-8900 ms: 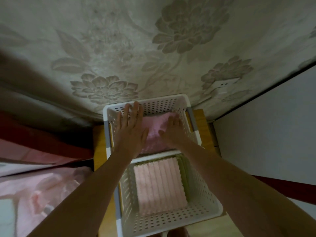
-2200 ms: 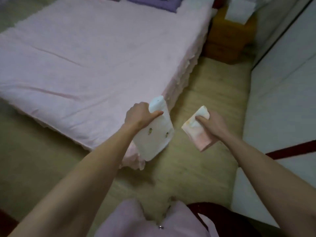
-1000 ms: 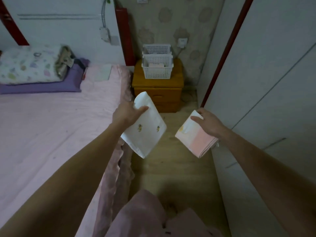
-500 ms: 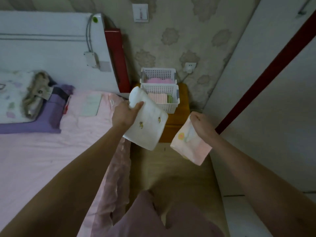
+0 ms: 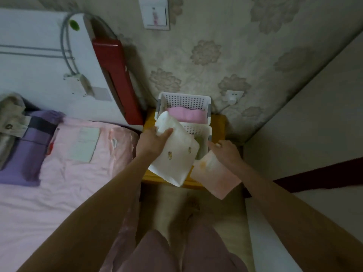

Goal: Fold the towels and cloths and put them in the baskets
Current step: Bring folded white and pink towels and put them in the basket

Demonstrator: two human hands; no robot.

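Cloths, two, folded: white cloth (image 5: pixel 173 154) gripped in my left hand (image 5: pixel 152 143), pink cloth (image 5: pixel 215 174) in my right hand (image 5: pixel 225 153), over baskets (image 5: pixel 184 101) at twelve o'clock. Lower flat, release level.

Both arms reach forward, left hand (image 5: pixel 152 143) and right hand (image 5: pixel 227 153) gripping.

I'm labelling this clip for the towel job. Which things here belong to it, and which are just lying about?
Part of the job:
white folded cloth, in the left hand
pink folded cloth, in the right hand
far basket holding a pink towel
near basket

Just lying about:
purple pillow
wall switch
power socket
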